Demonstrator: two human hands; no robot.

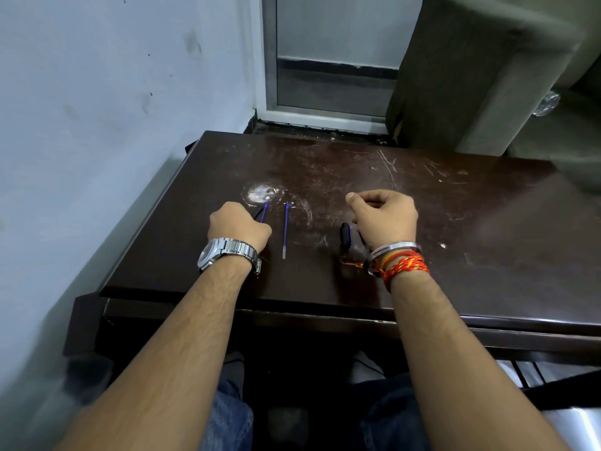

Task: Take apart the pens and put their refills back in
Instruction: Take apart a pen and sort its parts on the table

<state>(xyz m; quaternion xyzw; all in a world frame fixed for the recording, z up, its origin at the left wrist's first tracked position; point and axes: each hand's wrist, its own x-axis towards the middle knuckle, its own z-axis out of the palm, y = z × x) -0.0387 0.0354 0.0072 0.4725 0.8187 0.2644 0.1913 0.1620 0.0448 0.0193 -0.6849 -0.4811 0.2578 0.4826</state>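
A blue refill (285, 230) lies loose on the dark table (455, 222), pointing away from me, between my two hands. My left hand (239, 226) is closed over a second blue refill (264, 212) and a dark pen part, whose tips stick out past the knuckles. My right hand (383, 216) rests as a loose fist on the table, thumb up. A dark pen barrel (344, 235) lies under its palm edge; whether the fingers grip it is hidden.
A white scuffed patch (260, 193) marks the table beyond my left hand. A wall runs along the left, a door frame (270, 60) stands behind the table, and a grey upholstered seat (487, 76) sits at the back right.
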